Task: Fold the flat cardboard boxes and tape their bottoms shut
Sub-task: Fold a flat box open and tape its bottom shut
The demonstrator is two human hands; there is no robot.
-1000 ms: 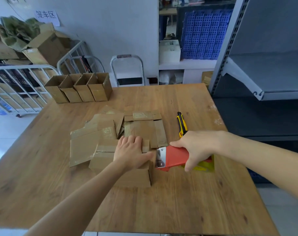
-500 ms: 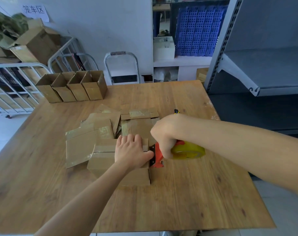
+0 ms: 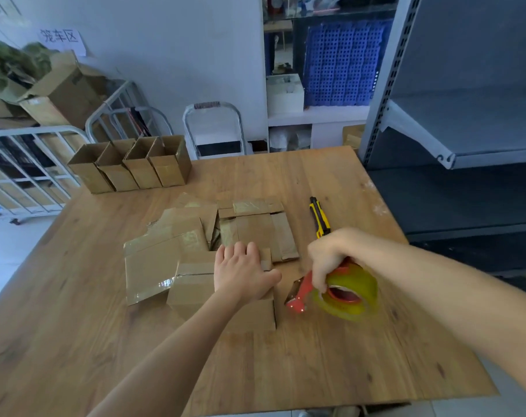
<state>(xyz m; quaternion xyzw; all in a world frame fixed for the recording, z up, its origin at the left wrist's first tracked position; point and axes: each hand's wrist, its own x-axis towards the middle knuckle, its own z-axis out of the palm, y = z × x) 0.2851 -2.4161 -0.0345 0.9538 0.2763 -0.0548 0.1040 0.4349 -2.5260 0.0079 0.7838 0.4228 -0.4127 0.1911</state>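
Left grip (image 3: 242, 272): fingers straight, pressing flat on brown folded cardboard box (image 3: 192, 291).
Right grip (image 3: 331, 257): curled round red tape dispenser (image 3: 301, 290) with yellowish roll.
Surface (image 3: 316, 356): wooden, under box.

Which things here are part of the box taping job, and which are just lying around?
Job: box pressed by left hand; tape dispenser in right hand; flat cardboard pile; four folded boxes at the far edge.
Lying about: utility knife; step stool; metal shelving.
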